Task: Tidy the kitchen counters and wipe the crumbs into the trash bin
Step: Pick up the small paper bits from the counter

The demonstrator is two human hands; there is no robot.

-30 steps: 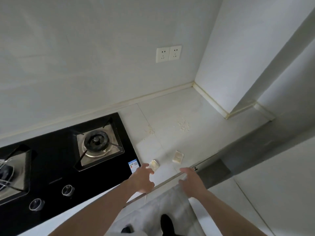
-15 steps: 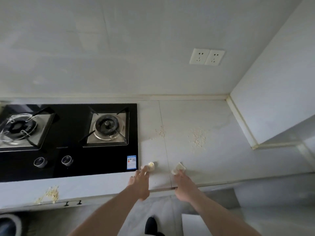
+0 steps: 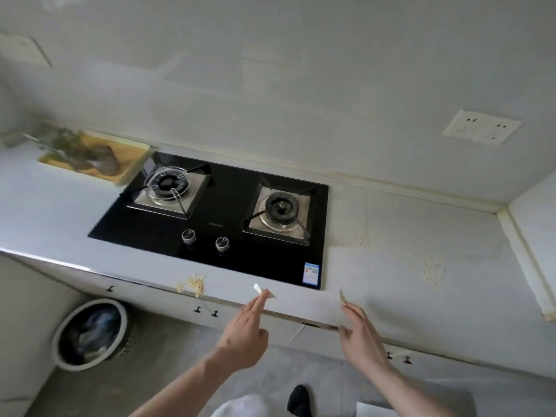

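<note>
Crumbs [image 3: 192, 285] lie in a pale yellow heap at the counter [image 3: 60, 218] edge, left of the left hand [image 3: 245, 335], with two thinner scatters ahead and to the right of the right hand [image 3: 362, 335], near the corner. Each hand pinches a small pale scrap at its fingertips: the left scrap [image 3: 261, 291] held just above the counter edge, the right scrap [image 3: 342, 297] lifted edge-on. The step in hand looks like clearing loose litter before wiping. Next, I judge, both scraps need carrying down and left to the trash bin [image 3: 90, 334] on the floor, well left of the left hand; no cloth is in view for the wiping
</note>
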